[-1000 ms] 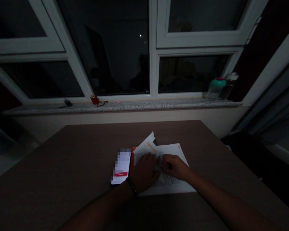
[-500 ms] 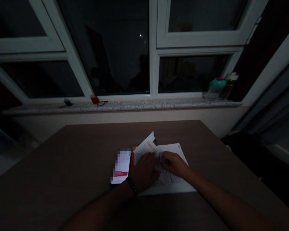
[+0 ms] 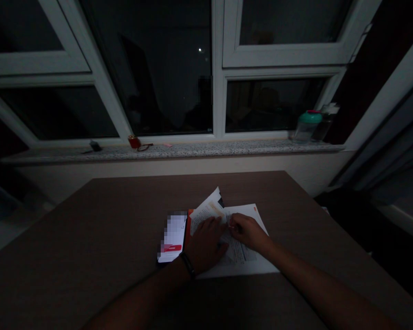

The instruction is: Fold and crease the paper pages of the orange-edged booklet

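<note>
Fingers [image 3: 211,223]: left ones lie flat over the booklet [image 3: 259,265], thumb out wide; right ones curl in, tips drawn together, too dim to tell what they pinch!
Left hand [image 3: 204,247]: palm down on the left side, dark band [image 3: 187,265] round the wrist.
Right hand [image 3: 248,231]: just beside it, resting over the right page.
Booklet: open under both hands on the worktop [image 3: 89,243], a left leaf [image 3: 206,211] kicking up its corner.
Phone [image 3: 175,231]: glowing, just left of the booklet.
Windowsill [image 3: 206,149]: speckled, small red item [image 3: 134,142] leftward, teal-lidded bottle [image 3: 308,127] far right.
</note>
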Motion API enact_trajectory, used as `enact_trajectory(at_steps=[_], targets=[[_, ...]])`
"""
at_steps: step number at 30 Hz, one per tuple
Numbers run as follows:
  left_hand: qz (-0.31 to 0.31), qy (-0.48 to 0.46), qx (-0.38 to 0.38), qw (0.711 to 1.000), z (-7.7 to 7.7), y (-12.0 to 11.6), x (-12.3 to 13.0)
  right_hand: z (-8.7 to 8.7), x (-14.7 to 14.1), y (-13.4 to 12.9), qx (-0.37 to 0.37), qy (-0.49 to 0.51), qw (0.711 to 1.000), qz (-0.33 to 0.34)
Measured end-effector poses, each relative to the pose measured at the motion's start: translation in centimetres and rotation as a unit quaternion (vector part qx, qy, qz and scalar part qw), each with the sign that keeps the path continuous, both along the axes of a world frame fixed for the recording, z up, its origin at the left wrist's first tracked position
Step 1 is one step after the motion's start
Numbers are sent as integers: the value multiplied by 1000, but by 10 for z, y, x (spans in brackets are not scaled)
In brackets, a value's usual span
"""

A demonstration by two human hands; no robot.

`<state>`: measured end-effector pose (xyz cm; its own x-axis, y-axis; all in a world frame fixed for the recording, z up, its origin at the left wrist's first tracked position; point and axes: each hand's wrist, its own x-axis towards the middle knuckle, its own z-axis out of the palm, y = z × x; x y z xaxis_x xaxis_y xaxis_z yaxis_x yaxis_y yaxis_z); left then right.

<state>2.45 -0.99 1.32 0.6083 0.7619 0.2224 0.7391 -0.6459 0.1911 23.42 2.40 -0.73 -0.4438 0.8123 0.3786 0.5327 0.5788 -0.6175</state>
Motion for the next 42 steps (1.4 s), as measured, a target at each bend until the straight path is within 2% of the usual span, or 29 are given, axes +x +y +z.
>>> enact_trajectory(at_steps=[3,10,14,22,25,29,33,39,42], targets=[[-3,-2,2,1000,0,0,0,-1,0,2,-1,8,1000,0],[1,-1,1,1000,-1,0,-1,2,1,-5,6,2,993,114],[0,-5,6,1000,-4,1,-1,4,2,-8,25,-3,991,135],[-2,-6,0,1000,0,0,-1,0,4,-2,36,5,999,36],[-10,-5,-3,1000,7,-2,1,1,5,-2,34,11,998,48],[-19,4,-13,1000,15,-4,3,2,6,-5,13,15,994,106],[-24,0,-16,1000,15,-4,4,2,4,-4,0,14,993,119],[-19,-35,9,999,4,-2,2,-3,2,3,-3,23,1000,7],[-23,-33,4,999,1,-1,1,-3,1,5,-7,25,1000,-10]])
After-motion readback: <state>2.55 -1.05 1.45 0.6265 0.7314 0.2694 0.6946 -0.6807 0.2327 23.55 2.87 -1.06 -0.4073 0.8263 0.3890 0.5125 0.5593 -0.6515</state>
